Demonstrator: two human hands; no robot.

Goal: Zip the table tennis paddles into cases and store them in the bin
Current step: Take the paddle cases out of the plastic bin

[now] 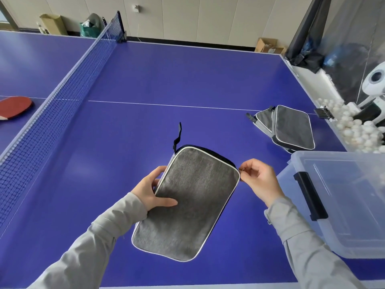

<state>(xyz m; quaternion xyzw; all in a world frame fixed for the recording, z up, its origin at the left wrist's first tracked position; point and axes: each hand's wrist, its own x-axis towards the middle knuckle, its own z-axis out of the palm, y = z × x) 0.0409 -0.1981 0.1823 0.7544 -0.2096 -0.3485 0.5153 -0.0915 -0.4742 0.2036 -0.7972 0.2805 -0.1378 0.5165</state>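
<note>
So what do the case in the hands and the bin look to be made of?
Case: soft grey fabric, seemingly brushed or felt-like, matte and fuzzy, with pale piping round the edge. Bin: clear, glossy hard plastic, since the table shows through it, with a black latch.

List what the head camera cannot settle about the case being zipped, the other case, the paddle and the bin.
- Held gray case: its fabric hides any paddle inside.
- Zipper pull: right hand pinches at the case's corner; the pull is too small to make out.
- Far case: lies open, its flaps hide the contents.
- Red paddle: cut off by the left frame edge.
- Clear bin: right frame edge cuts it off; glare blurs the inside.
</note>
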